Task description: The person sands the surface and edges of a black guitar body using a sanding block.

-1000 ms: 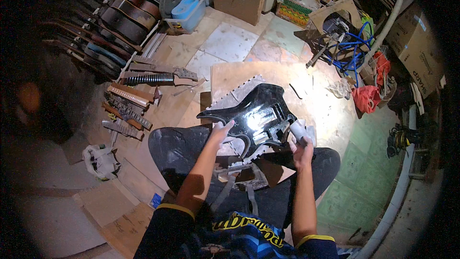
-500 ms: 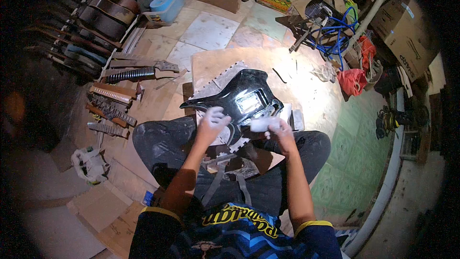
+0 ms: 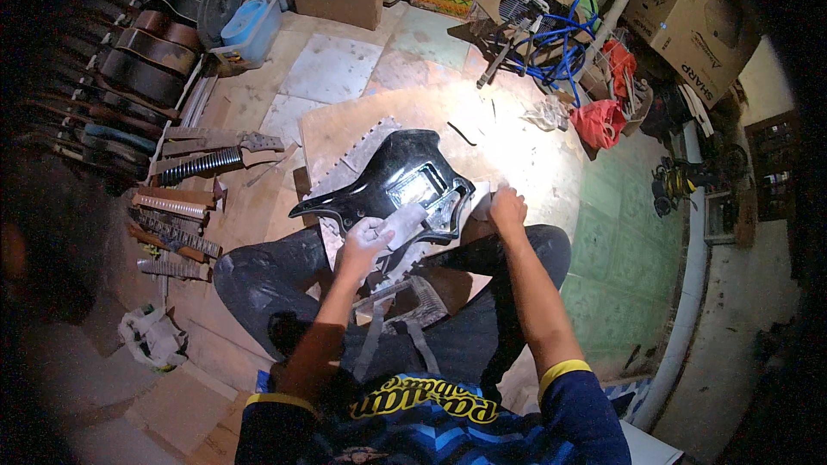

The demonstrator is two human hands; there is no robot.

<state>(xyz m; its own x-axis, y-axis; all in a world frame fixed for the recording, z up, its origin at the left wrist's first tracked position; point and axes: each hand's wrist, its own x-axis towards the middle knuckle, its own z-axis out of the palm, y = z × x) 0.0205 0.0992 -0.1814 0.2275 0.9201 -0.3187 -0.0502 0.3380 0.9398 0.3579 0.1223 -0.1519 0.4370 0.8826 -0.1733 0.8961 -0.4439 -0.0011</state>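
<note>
A glossy black electric guitar body with cut-out cavities lies in front of my crossed legs, its long horn pointing left. My left hand is closed around a whitish, dusty pad, held over the lower edge of the body. Beyond the body's right end my right hand is down low with its fingers bent together. A pale item lies right beside those fingers; what they hold, if anything, is hidden. White dust coats the fingers of my left hand.
A brown board and a jagged-edged pale sheet lie under the body. Guitar necks and a row of guitar bodies are at left. A blue hose, a red bag and cardboard boxes stand far right.
The whitish pad has passed from my right hand to my left, which is now closed on it over the body. My right hand has moved to the body's right side. The view has shifted.
</note>
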